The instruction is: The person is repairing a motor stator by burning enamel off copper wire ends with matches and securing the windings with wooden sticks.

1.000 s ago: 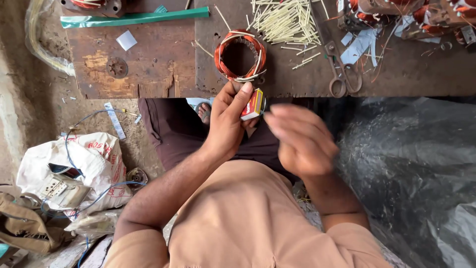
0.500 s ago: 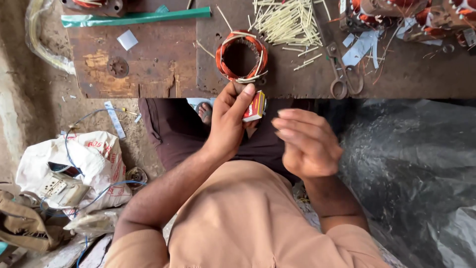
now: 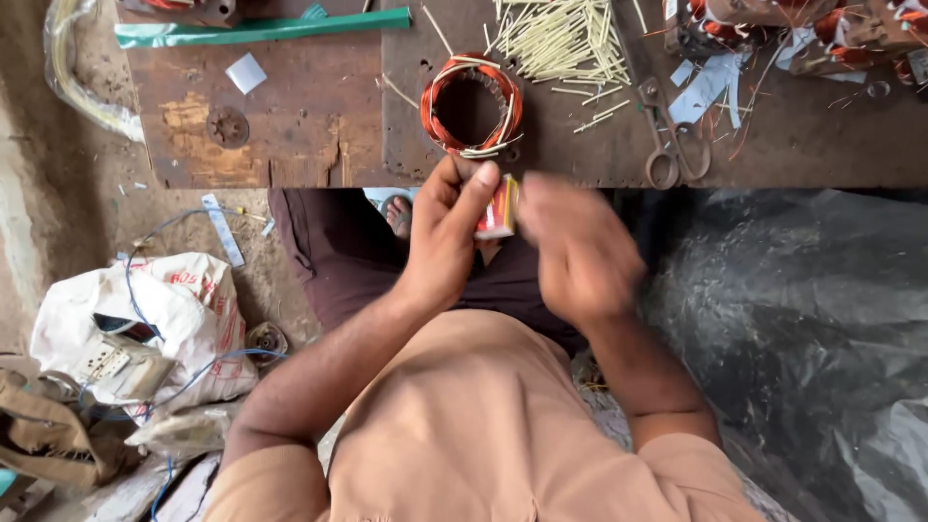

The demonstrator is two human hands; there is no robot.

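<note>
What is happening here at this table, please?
A person in a tan shirt sits at a worn wooden bench. The left hand holds a small red and yellow box just below the bench edge. The right hand is blurred beside it, so its grip is unclear. On the bench lie a copper wire coil, thin pale sticks and scissors.

A worn wooden table (image 3: 319, 145) spans the top of the frame. On it lie a copper wire coil (image 3: 471, 104) at centre, a heap of pale thin sticks (image 3: 561, 39) just above it, scissors (image 3: 669, 145) to the right, a green strip (image 3: 261, 27) and a small white paper square (image 3: 246, 72) at upper left
</note>
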